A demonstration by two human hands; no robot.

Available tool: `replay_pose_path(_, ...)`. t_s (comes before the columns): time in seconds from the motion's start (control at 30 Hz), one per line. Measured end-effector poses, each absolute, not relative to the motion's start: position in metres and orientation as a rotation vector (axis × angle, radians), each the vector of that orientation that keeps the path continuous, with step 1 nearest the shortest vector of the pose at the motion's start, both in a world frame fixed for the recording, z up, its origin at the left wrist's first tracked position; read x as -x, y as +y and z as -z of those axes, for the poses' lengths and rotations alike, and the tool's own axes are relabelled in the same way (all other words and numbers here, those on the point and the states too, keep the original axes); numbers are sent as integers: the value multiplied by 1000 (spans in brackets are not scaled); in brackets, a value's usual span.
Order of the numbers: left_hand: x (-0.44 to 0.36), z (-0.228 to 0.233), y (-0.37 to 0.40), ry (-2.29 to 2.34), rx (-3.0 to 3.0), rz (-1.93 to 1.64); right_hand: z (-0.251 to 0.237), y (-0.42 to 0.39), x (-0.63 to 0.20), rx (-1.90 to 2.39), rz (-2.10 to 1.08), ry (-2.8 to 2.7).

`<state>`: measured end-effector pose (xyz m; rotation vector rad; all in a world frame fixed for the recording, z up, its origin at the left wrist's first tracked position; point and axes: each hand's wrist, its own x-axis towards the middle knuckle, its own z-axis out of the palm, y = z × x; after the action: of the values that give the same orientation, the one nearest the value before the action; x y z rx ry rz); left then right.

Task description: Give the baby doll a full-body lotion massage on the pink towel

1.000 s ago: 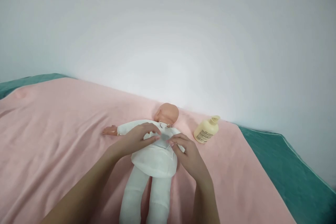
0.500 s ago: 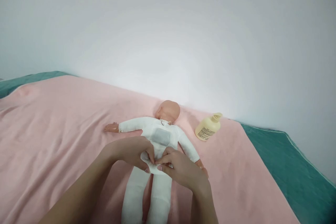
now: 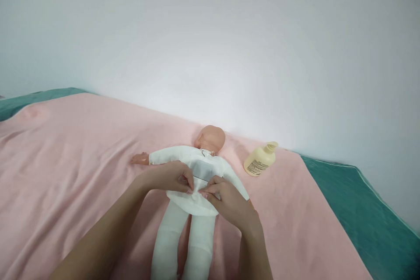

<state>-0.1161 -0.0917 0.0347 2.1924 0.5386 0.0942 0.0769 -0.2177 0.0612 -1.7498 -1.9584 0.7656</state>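
Note:
A baby doll with a white cloth body lies on its front, its bare head at the far end and its arms spread. My left hand is over the doll's lower back, thumb and fingers pinched on the white cloth there. From the other side my right hand pinches the same cloth, its fingertips close to the left ones. Just beyond my hands a grey rectangular panel shows on the doll's back. Whether the pinched cloth is a separate piece I cannot tell.
A pale yellow pump bottle stands right of the doll's head. Underneath lies a wrinkled pink blanket over a green sheet. A white wall rises behind.
Both hands have moved slightly up the doll's back toward the head, pulling the white cloth. More of the cloth over the doll's bottom shows now. The bottle has stayed in place.

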Motion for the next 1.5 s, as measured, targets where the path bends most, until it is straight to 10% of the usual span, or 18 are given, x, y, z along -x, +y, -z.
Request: replay_pose_path(1.5,99,-21,-81,689,-2170,-471,-26,-189,-84,1739,-445,-1715)
